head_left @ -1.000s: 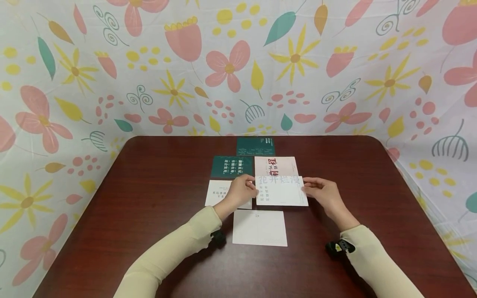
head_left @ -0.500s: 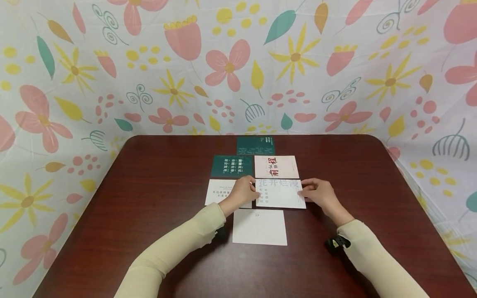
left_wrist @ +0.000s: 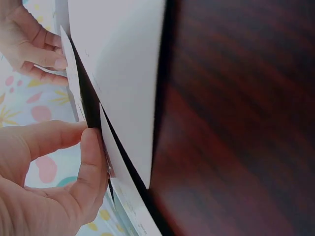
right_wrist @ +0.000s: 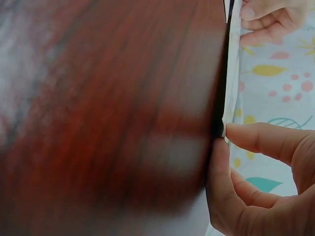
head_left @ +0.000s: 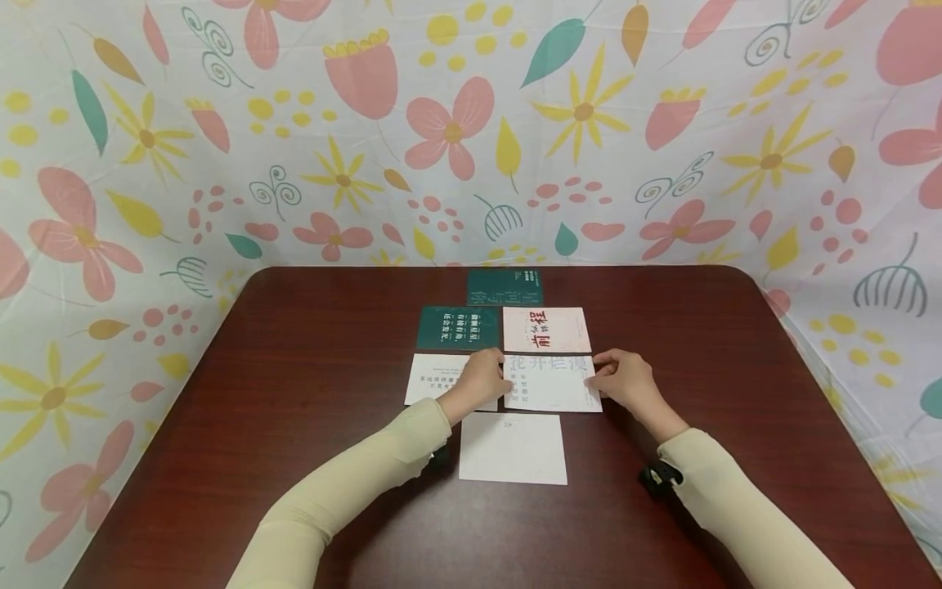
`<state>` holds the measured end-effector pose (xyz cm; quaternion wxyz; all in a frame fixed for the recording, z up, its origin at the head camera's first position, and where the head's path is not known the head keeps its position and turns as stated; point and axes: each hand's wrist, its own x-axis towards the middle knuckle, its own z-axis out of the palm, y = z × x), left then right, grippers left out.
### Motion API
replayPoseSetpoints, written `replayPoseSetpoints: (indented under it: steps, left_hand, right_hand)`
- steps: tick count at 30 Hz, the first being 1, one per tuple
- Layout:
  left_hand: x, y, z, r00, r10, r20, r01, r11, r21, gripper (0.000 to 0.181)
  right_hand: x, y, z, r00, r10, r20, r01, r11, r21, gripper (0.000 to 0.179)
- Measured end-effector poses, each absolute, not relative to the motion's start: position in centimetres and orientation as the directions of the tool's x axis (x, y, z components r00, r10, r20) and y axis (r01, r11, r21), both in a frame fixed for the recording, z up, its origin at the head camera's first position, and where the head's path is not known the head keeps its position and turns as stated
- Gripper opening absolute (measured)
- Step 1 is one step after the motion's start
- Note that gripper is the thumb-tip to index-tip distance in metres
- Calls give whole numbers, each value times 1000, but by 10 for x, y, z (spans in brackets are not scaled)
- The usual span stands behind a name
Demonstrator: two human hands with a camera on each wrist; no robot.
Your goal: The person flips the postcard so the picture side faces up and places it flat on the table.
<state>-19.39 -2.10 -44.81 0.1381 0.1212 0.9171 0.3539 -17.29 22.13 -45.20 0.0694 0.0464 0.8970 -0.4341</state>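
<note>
A white postcard [head_left: 553, 391] with pale blue-grey characters lies between both hands in the head view. My left hand [head_left: 477, 383] pinches its left edge between thumb and fingers, above the white card with dark print [head_left: 423, 383]. At the right edge, my right hand [head_left: 627, 384] pinches the same postcard. Both wrist views show it slightly raised, with a dark gap under it. Behind it lies a pink card with red characters [head_left: 565, 331]. A blank-looking white card [head_left: 513, 450] lies in front.
A dark green card with white text [head_left: 441, 329] lies left of the pink one. Another green card [head_left: 489, 288] sits near the far edge of the dark wooden table [head_left: 316, 368]. A floral cloth [head_left: 412, 188] hangs behind the table and at its sides.
The postcard has come down and toward the person, uncovering the pink card behind it, then shifted slightly left. Both hands moved with it and still grip its edges.
</note>
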Motion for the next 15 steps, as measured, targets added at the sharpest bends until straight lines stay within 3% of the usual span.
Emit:
replayPoseSetpoints:
  steps: [6,15]
  left_hand:
    - [-197,-15,-448,-929,322,-186,137,761,634,33]
    - [-197,-7,-445,-925,308,-221,127,800,586,37]
  right_hand:
    - [-175,221,-450,-989,26,-147,126,671,-730,37]
    - [-179,219,-450,-984,30,-173,143,715,-684,37]
